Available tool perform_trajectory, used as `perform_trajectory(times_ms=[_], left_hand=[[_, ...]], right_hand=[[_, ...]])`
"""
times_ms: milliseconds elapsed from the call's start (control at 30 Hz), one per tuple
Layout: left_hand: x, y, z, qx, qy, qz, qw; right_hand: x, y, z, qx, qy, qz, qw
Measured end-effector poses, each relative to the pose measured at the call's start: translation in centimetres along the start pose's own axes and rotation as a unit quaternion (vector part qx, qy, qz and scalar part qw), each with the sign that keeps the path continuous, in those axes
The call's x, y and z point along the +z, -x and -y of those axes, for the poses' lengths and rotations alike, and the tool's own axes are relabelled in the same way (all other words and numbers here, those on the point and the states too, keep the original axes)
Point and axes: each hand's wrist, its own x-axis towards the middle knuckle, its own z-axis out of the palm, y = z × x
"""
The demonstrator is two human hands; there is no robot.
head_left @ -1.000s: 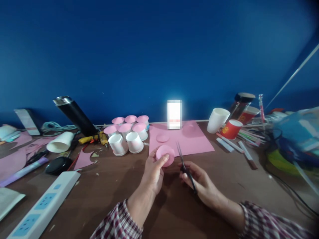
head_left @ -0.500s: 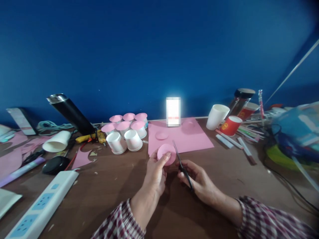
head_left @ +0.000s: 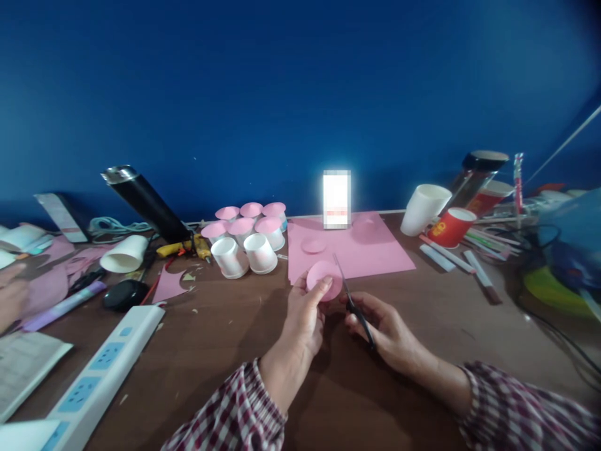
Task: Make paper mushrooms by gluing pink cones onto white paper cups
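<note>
The left hand (head_left: 303, 316) pinches a pink disc (head_left: 320, 274), thumb across its face. The right hand (head_left: 389, 327) is curled around scissors (head_left: 363, 326), blades close beside the disc.

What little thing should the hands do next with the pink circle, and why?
Maybe make a small trimming snip at the edge of the pink circle: the left hand pinches it between thumb and fingers, and the right hand holds the scissors, whose tips point up right beside that edge.
</note>
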Motion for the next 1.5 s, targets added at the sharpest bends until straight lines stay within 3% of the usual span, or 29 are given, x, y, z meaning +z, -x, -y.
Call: perform_trajectory(times_ms=[1500], left_hand=[[0.16,0.49,0.01,-0.024,0.01,0.006,1.0]], right_hand=[[0.08,-0.35,0.28,0.008,-0.025,0.004,1.0]])
